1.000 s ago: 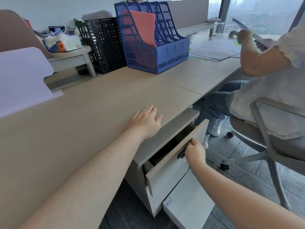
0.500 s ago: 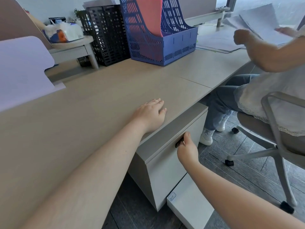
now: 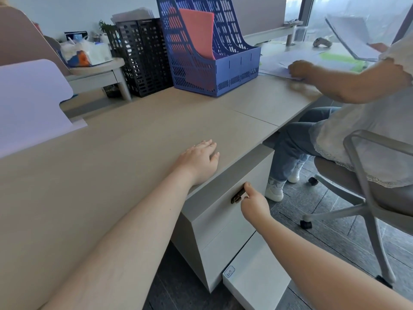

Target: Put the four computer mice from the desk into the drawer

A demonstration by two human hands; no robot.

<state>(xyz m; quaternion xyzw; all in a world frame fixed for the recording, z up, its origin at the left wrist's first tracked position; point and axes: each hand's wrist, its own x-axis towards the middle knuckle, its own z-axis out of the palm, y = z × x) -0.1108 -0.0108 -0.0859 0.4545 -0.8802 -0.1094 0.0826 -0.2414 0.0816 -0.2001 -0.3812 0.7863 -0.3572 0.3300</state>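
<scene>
The pale grey drawer under the desk is closed, and its dark handle is mostly exposed. My right hand hovers just right of the handle. Its fingers are curled and the thumb tip touches the handle's upper end. My left hand lies flat, palm down, on the wooden desk near its front edge, holding nothing. No mouse shows on the near desk. A small grey object lies at the far right; I cannot tell what it is.
A blue file rack with a red folder and a black mesh rack stand at the back of the desk. Another person sits at the right on a grey wheeled chair, handling papers. A white box lies on the floor below the drawer.
The drawer was open a second ago and is now shut. My right hand pushed it in and has eased back to the handle's end. My left hand stayed flat on the desk.
</scene>
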